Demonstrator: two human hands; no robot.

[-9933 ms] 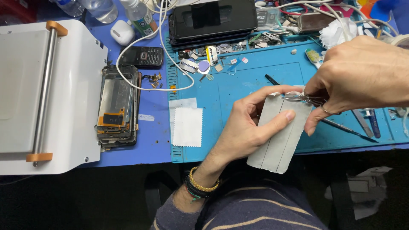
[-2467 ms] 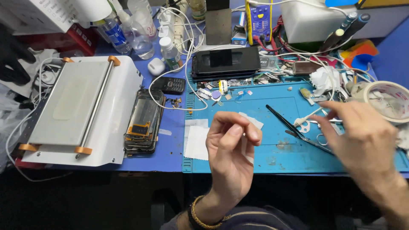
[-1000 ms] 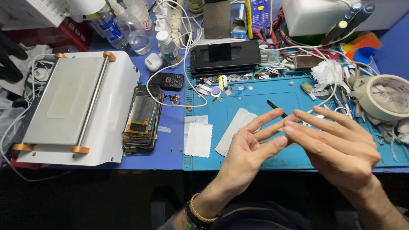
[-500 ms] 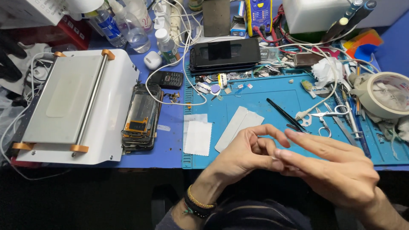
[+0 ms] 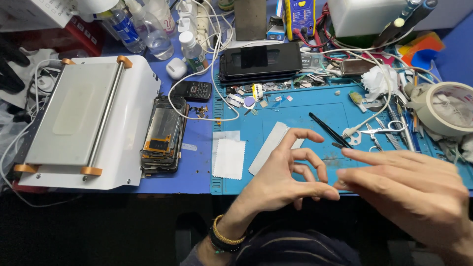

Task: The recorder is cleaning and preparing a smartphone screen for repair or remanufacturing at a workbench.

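Observation:
My left hand (image 5: 288, 175) hovers over the front edge of the blue work mat (image 5: 295, 111), fingers curled and spread, thumb stretched to the right. My right hand (image 5: 414, 189) comes in from the right with its fingers straight, their tips meeting the left thumb tip. I see nothing held in either hand. A thin grey panel (image 5: 268, 148) lies flat on the mat just behind the left fingers. Black tweezers (image 5: 329, 130) lie beyond the fingertips, and a white cloth (image 5: 229, 158) sits to the left of the panel.
A white flat-bed machine (image 5: 88, 118) with a roller bar fills the left. Beside it is a stack of opened phones (image 5: 165, 133). Dark phones (image 5: 261, 61), bottles (image 5: 157, 29) and cables crowd the back. Scissors (image 5: 382, 130), hand tools and a tape roll (image 5: 446, 106) lie at right.
The grey panel I held earlier now lies on the mat. Over the last second my hands have drawn toward me and my left fingers have spread wider.

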